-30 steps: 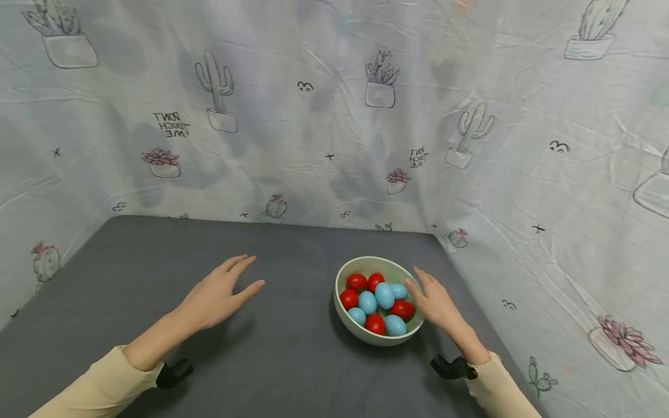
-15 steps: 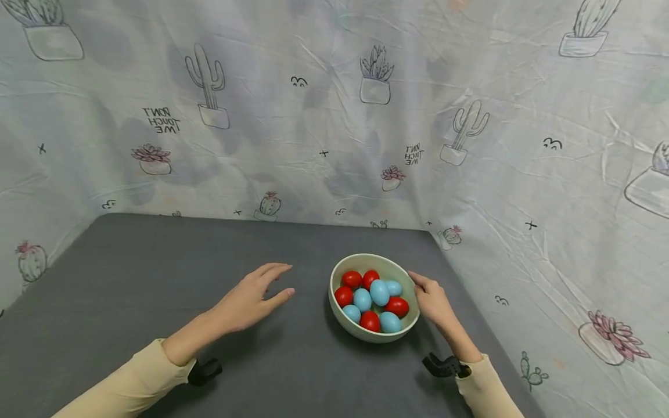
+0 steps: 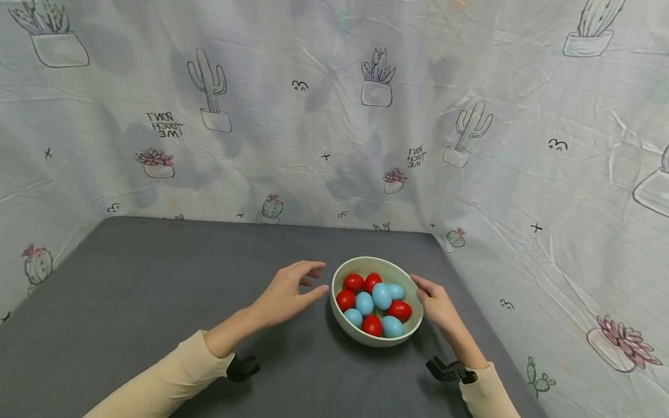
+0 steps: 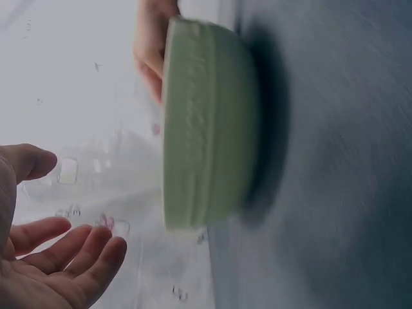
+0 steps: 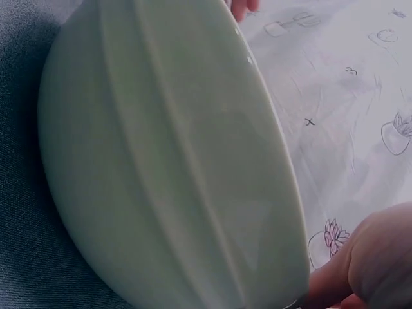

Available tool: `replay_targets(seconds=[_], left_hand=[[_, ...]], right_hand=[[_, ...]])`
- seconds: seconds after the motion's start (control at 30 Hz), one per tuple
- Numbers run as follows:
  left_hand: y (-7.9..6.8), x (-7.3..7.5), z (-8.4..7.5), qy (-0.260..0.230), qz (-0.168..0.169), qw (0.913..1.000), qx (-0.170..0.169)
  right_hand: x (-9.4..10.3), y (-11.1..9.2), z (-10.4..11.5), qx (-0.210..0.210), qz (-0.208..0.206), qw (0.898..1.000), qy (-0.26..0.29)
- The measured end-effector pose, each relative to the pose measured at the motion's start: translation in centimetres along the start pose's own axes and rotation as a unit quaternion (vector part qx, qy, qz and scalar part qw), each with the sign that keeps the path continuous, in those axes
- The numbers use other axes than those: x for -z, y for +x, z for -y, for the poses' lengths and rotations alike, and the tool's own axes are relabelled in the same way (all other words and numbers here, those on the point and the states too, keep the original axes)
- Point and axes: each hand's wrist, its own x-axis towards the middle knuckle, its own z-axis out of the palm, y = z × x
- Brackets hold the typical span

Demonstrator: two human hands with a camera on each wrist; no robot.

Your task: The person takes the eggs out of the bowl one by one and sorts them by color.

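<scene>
A pale green bowl (image 3: 342, 322) stands on the dark grey table, holding several red eggs (image 3: 399, 310) and light blue eggs (image 3: 382, 296). My right hand (image 3: 439, 305) is at the bowl's right rim, its thumb and index finger on the edge. The right wrist view shows the bowl's outer wall (image 5: 161, 161) close up, with part of the hand (image 5: 383, 254) at the rim. My left hand (image 3: 287, 293) hovers just left of the bowl, thumb and fingers spread apart. In the left wrist view, a gap separates its fingers (image 4: 84, 254) from the bowl (image 4: 209, 129).
A dark grey table (image 3: 209, 249) lies under the bowl. Pale cloth (image 3: 303, 139) printed with cacti encloses it at the back and sides, and the right-hand cloth (image 3: 522, 278) runs near my right arm. Black straps (image 3: 243, 368) sit at both wrists.
My left hand has moved right, across the table toward the bowl. My right hand has lowered from above the bowl's right side onto its rim. The bowl and eggs stay in place.
</scene>
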Motion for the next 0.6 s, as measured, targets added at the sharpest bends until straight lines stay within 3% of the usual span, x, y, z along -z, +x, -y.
replay_targets(seconds=[0.23,0.4,0.6], left_hand=[[2.4,-3.3,-1.2,-0.085,0.018,0.9961,0.016],[3.9,-5.8,-1.6,-0.09,0.033,0.9954,0.005],[5.6,-8.2,-1.8,-0.055,0.042,0.9976,0.009]], right_hand=[[0.1,0.1,0.0,-0.002,0.008,1.0,0.025],[0.1,0.1,-0.2,-0.001,0.019,0.999,0.047],[0.4,0.1,-0.9,-0.012,0.024,0.996,0.083]])
